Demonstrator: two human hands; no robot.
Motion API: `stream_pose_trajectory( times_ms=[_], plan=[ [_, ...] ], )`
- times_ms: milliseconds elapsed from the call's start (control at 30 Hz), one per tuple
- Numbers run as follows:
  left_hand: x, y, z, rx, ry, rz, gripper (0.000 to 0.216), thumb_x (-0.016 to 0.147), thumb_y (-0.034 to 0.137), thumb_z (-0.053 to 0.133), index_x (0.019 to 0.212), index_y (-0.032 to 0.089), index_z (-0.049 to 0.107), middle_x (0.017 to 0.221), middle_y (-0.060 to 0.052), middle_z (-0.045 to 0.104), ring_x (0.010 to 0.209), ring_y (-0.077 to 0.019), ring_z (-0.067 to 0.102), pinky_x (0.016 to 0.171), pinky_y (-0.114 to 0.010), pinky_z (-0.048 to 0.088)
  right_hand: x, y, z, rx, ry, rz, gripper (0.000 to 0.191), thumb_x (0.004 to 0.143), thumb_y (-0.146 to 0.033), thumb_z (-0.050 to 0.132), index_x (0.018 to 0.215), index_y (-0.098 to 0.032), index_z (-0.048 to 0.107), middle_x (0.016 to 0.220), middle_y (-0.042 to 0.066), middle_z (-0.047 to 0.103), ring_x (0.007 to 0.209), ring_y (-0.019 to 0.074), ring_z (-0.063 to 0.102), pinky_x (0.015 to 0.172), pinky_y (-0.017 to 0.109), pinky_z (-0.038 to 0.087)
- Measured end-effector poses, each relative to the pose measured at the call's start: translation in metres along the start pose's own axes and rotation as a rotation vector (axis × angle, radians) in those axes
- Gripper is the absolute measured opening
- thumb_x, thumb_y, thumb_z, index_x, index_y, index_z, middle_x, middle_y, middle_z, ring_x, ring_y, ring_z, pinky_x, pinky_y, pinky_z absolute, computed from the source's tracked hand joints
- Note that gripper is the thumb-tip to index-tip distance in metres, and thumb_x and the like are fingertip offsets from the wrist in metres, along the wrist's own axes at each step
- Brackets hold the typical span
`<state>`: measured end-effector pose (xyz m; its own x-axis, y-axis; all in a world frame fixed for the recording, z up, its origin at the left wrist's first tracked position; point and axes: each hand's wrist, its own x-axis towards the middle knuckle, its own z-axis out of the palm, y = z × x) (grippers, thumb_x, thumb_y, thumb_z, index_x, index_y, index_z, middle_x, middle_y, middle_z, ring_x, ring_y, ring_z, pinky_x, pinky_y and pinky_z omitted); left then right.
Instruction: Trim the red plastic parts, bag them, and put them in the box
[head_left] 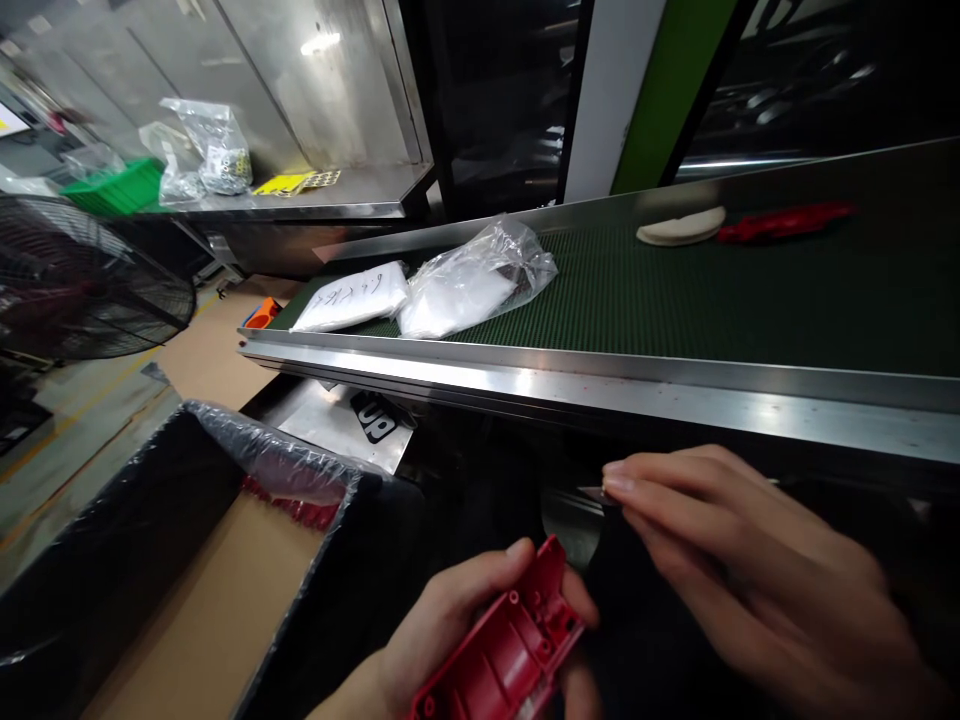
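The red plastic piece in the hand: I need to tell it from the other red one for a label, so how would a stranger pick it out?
Start at the green conveyor belt across the picture, then drop below its steel rail to the two hands. The left hand grips the red plastic piece, a moulded shell showing ribs and screw posts. The other red part lies far up the belt beside a white piece, untouched.

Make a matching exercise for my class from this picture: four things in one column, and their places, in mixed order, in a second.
Things
1. red plastic part
2. clear plastic bag
3. green bin
4. black-lined carton

Places
A. on the steel counter at far left
B. on the green conveyor belt
C. on the floor below the belt, left of the hands
D. in the left hand

Pairs: 1-D, 2-B, 3-A, 4-C
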<state>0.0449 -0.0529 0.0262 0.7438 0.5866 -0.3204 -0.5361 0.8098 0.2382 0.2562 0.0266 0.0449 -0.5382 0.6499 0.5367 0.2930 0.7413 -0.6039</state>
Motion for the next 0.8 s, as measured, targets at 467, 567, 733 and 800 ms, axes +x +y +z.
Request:
stream_pose_trajectory(
  times_ms=[467, 567, 733, 800],
  plan=[
    [0.004, -0.009, 0.012, 0.026, 0.204, 0.121, 0.06, 0.1, 0.048, 0.018, 0.103, 0.01, 0.063, 0.065, -0.013, 0.069, 0.037, -0.013, 0.058, 0.033, -0.015, 0.035, 0.022, -0.016, 0.018, 0.394, 0.07, 0.549, 0.022, 0.094, -0.029, 0.05, 0.074, -0.021, 0.054, 0.066, -0.004, 0.05, 0.057, 0.0068, 0.048, 0.05, 0.016, 0.041],
    [0.007, -0.005, 0.011, 0.016, 0.16, 0.163, 0.058, 0.1, 0.052, 0.011, 0.111, 0.016, 0.055, 0.074, -0.013, 0.071, 0.044, -0.0168, 0.065, 0.034, -0.015, 0.04, 0.013, -0.012, 0.013, 0.292, 0.087, 0.572, 0.031, 0.096, -0.034, 0.046, 0.068, -0.021, 0.05, 0.059, -0.005, 0.047, 0.054, 0.0065, 0.048, 0.048, 0.014, 0.041],
    [0.011, 0.022, 0.019, 0.049, 0.327, 0.408, 0.047, 0.1, 0.051, 0.02, 0.111, 0.018, 0.052, 0.081, -0.008, 0.068, 0.05, -0.0179, 0.067, 0.038, -0.021, 0.05, -0.022, -0.015, 0.021, 0.096, 0.074, 0.491, 0.025, 0.088, -0.036, 0.06, 0.11, -0.026, 0.055, 0.095, -0.002, 0.065, 0.076, 0.0091, 0.066, 0.064, 0.013, 0.053],
    [0.013, 0.033, 0.024, 0.072, 0.429, 0.517, 0.042, 0.1, 0.046, 0.023, 0.108, 0.018, 0.052, 0.079, -0.006, 0.066, 0.049, -0.0161, 0.065, 0.039, -0.02, 0.05, -0.034, -0.022, 0.026, 0.057, 0.062, 0.395, 0.042, 0.086, -0.033, 0.062, 0.126, -0.025, 0.048, 0.115, 0.002, 0.062, 0.094, 0.0124, 0.066, 0.079, 0.017, 0.055]
  ],
)
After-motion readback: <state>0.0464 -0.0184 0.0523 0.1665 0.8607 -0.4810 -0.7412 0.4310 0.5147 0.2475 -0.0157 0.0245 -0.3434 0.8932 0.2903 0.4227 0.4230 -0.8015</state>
